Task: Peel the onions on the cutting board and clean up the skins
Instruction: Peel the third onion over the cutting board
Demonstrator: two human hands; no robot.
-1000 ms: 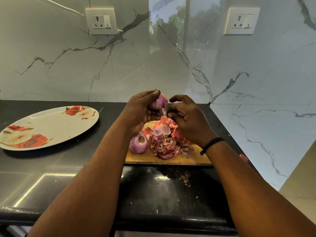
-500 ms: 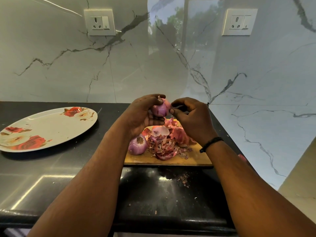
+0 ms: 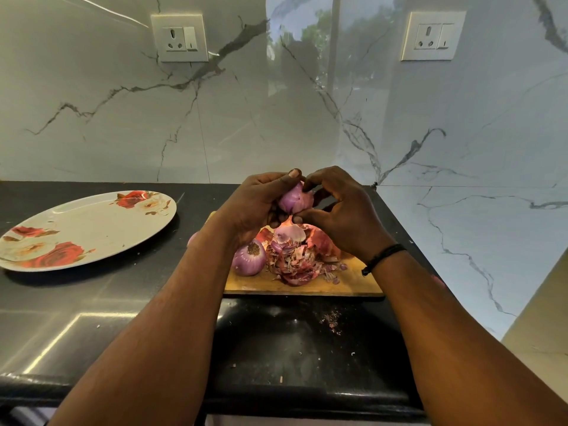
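A purple onion (image 3: 294, 199) is held above the wooden cutting board (image 3: 353, 281). My left hand (image 3: 252, 207) grips it from the left, thumb over its top. My right hand (image 3: 341, 216) curls round its right side, with fingertips at its top and its underside. Below, a heap of reddish skins (image 3: 302, 256) lies in the middle of the board. Another onion (image 3: 248, 256) rests on the board's left part, root end up.
A large oval plate with a rose print (image 3: 86, 229) lies on the black counter (image 3: 92, 302) to the left. Skin crumbs (image 3: 330, 321) dot the counter in front of the board. A marble wall with two sockets (image 3: 179, 38) rises behind.
Both hands have closed in round the held onion. My right fingers moved from pulling at its lower side to its top and bottom.
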